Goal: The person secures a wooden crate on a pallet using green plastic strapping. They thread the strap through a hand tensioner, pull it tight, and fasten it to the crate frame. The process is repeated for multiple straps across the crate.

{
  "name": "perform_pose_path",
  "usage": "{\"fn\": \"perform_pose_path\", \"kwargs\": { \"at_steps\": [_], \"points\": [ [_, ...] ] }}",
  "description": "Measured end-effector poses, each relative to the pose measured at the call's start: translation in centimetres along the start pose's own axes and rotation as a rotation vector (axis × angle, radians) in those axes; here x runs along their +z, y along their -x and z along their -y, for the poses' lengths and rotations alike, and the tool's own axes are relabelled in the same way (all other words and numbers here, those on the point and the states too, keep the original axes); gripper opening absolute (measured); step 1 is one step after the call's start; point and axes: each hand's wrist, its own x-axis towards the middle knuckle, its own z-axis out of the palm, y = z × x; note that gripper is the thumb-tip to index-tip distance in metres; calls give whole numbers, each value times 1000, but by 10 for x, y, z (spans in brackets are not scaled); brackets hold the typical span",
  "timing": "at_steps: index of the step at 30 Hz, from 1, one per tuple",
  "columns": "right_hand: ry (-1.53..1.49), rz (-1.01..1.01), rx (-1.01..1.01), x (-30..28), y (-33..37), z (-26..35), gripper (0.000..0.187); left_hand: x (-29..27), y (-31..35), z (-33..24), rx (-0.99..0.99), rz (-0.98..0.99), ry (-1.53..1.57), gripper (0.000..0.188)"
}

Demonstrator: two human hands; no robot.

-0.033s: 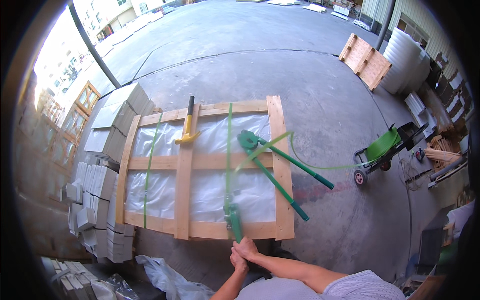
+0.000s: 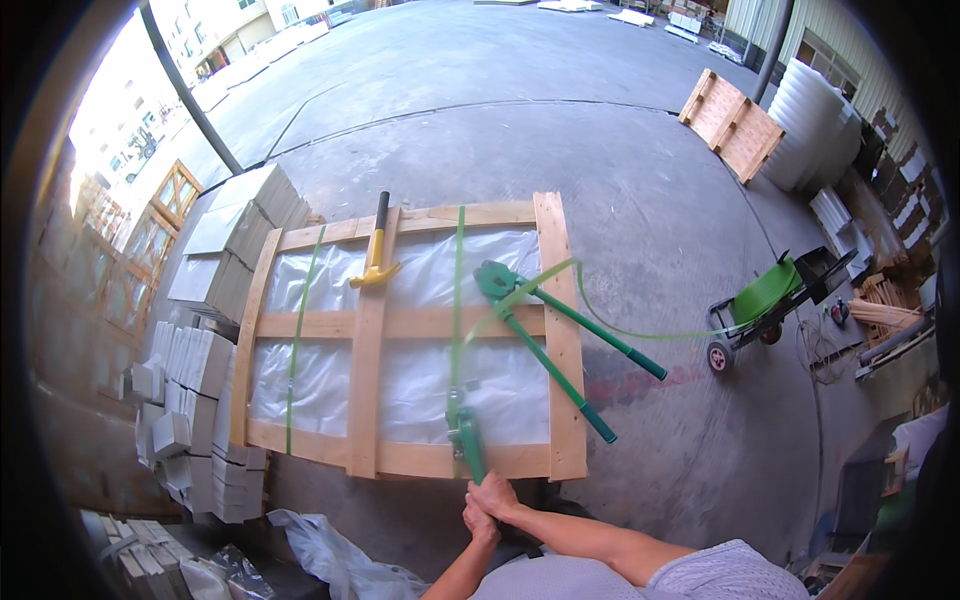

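Observation:
Both my hands are closed around the handle of a green strapping tensioner at the near edge of a wooden crate. My right hand grips higher on the handle; my left hand is just below it. The tool's head sits on a green strap running across the crate. From the tool, a loose length of strap rises and trails right to a green strap coil. A green long-handled cutter and a yellow claw hammer lie on the crate.
A second green strap crosses the crate's left side. Stacked pale slabs and blocks stand close on the left. The coil rests on a wheeled cart to the right. Crumpled plastic sheeting lies near my left arm.
The loose strap's bend by the cutter has shifted slightly left. My hands and the tensioner stay in almost the same place.

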Motion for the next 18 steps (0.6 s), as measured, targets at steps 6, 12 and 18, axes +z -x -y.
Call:
{"fn": "perform_pose_path", "kwargs": {
  "at_steps": [6, 12, 18],
  "points": [
    [449, 238, -139, -135, -26, 8, 40, 83, 79, -52, -174, 428, 453, 61],
    [-97, 353, 25, -176, 19, -37, 38, 65, 102, -49, -218, 708, 184, 60],
    [-491, 376, -94, -151, 47, -59, 32, 28, 94, -52, -161, 826, 435, 51]
  ]
}}
